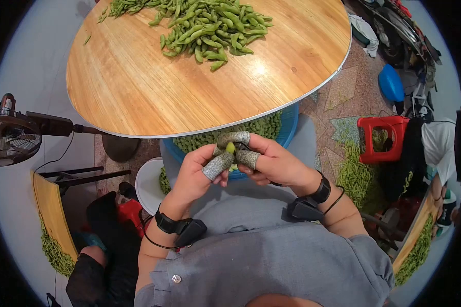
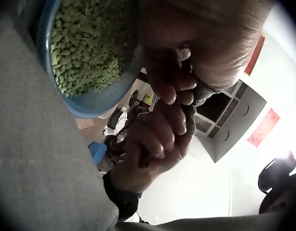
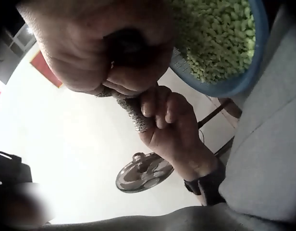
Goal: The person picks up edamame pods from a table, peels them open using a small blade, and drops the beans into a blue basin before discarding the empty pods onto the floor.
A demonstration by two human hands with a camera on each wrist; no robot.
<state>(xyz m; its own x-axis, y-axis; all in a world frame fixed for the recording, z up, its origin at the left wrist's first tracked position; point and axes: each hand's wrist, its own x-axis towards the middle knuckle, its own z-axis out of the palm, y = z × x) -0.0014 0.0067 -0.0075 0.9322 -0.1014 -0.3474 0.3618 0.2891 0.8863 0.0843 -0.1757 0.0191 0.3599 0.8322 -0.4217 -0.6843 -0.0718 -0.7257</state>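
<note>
Table [image 1: 189, 100]: wood top, 12 o'clock from the hands.
Pod pile [image 1: 215, 25]: green, on the table, mostly toward 12 o'clock.
Blue basin [image 1: 292, 125]: below the hands, partly under the table edge, holds shelled beans [image 2: 85, 43].
Red stool [image 1: 366, 138]: 3 o'clock, well apart.
White bucket [image 1: 146, 187]: 8 o'clock, green stuff inside.
Left hand [image 1: 193, 171]: wrapped fingers, grip narrow, pinching pod.
Right hand [image 1: 277, 162]: same wrap, grip narrow, on same pod.
Pod [image 1: 231, 148]: between both hands, tip showing.
</note>
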